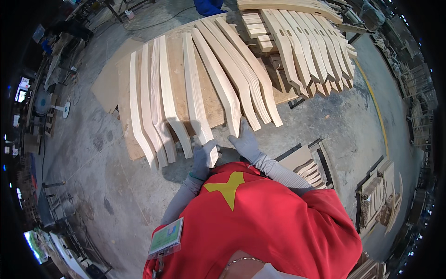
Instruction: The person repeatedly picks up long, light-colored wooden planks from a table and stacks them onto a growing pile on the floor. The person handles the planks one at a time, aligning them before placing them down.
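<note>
Curved, pale wooden chair-leg-like pieces lie side by side on a plywood board (124, 93), their bent ends toward me. My left hand (202, 159), in a grey glove, is closed round the near end of the middle wooden piece (194, 88). My right hand (246, 142), also gloved, holds the near end of the neighbouring wooden piece (218, 88) between thumb and fingers. To the left lies a group of several similar pieces (151, 93); more pieces (241, 69) lie close together on the right.
A stack of slotted wooden parts (306, 46) stands at the far right beside the board. Below it on the right, a rack (304, 165) holds curved pieces. Another wood pile (376, 195) sits farther right. A fan (66, 109) stands at left; a person in blue (209, 7) is beyond the board.
</note>
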The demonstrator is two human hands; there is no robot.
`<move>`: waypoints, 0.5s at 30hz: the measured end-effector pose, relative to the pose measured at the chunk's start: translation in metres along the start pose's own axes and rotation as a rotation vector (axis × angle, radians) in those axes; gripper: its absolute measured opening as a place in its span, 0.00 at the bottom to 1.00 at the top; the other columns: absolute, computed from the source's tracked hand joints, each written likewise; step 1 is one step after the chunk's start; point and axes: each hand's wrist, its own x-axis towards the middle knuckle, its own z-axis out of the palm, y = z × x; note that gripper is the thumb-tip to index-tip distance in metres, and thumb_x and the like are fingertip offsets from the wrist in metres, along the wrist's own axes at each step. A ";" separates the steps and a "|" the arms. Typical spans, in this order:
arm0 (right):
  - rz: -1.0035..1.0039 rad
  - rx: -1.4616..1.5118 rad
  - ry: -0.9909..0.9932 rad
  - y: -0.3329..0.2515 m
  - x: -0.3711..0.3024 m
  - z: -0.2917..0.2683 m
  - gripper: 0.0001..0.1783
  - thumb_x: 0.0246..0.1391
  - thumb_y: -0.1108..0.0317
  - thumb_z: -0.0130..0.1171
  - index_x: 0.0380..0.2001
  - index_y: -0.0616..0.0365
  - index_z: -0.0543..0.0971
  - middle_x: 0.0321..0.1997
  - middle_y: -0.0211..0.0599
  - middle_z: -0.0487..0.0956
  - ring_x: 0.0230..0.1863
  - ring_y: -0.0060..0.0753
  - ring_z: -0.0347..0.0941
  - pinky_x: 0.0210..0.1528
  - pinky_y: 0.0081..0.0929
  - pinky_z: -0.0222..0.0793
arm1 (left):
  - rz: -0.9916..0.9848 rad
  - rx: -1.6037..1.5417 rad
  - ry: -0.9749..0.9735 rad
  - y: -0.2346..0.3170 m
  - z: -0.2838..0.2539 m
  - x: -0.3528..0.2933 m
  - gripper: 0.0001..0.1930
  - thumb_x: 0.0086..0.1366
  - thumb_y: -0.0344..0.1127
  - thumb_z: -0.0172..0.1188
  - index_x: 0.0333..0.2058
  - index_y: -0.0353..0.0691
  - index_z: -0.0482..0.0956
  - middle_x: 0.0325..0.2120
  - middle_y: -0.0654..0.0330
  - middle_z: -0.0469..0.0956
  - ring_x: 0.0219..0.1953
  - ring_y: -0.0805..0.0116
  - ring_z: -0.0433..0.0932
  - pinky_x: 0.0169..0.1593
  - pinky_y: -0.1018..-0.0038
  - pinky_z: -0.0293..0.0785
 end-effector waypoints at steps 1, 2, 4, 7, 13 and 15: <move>0.031 -0.074 -0.014 0.001 0.006 0.001 0.48 0.44 0.57 0.59 0.63 0.67 0.50 0.58 0.64 0.64 0.51 0.57 0.69 0.53 0.39 0.66 | 0.016 0.153 0.107 0.005 0.003 -0.001 0.27 0.60 0.38 0.58 0.55 0.31 0.65 0.33 0.54 0.76 0.24 0.68 0.76 0.25 0.75 0.75; 0.042 -0.191 -0.090 0.000 0.010 -0.003 0.49 0.46 0.58 0.57 0.65 0.66 0.45 0.57 0.64 0.64 0.50 0.58 0.69 0.51 0.42 0.67 | 0.082 0.234 0.143 0.005 0.004 0.002 0.30 0.60 0.37 0.58 0.58 0.33 0.59 0.32 0.55 0.75 0.23 0.69 0.75 0.23 0.76 0.74; -0.183 -0.289 0.093 0.000 0.014 0.006 0.47 0.47 0.57 0.57 0.64 0.67 0.48 0.56 0.64 0.65 0.49 0.57 0.69 0.50 0.42 0.67 | 0.216 0.394 0.226 0.002 0.006 0.008 0.38 0.59 0.34 0.59 0.64 0.36 0.48 0.32 0.57 0.75 0.20 0.72 0.73 0.20 0.77 0.71; -0.304 -0.408 -0.010 -0.006 0.019 -0.009 0.36 0.51 0.60 0.53 0.59 0.70 0.56 0.54 0.60 0.66 0.49 0.57 0.68 0.50 0.42 0.67 | 0.236 0.325 0.136 -0.010 -0.008 0.019 0.43 0.60 0.32 0.58 0.66 0.47 0.39 0.31 0.59 0.74 0.20 0.74 0.72 0.21 0.78 0.72; -0.340 -0.686 0.247 0.016 0.052 -0.057 0.19 0.53 0.68 0.49 0.48 0.64 0.65 0.43 0.51 0.73 0.44 0.52 0.72 0.40 0.42 0.71 | 0.141 0.079 0.062 -0.023 -0.021 0.022 0.35 0.60 0.30 0.59 0.62 0.45 0.52 0.32 0.61 0.73 0.26 0.75 0.74 0.28 0.78 0.74; -0.212 -0.699 0.181 0.022 0.062 -0.056 0.19 0.52 0.70 0.49 0.48 0.64 0.65 0.41 0.51 0.74 0.41 0.53 0.73 0.40 0.42 0.71 | 0.158 0.090 0.092 -0.022 -0.019 0.022 0.34 0.60 0.29 0.60 0.61 0.47 0.53 0.29 0.61 0.73 0.24 0.74 0.74 0.25 0.77 0.73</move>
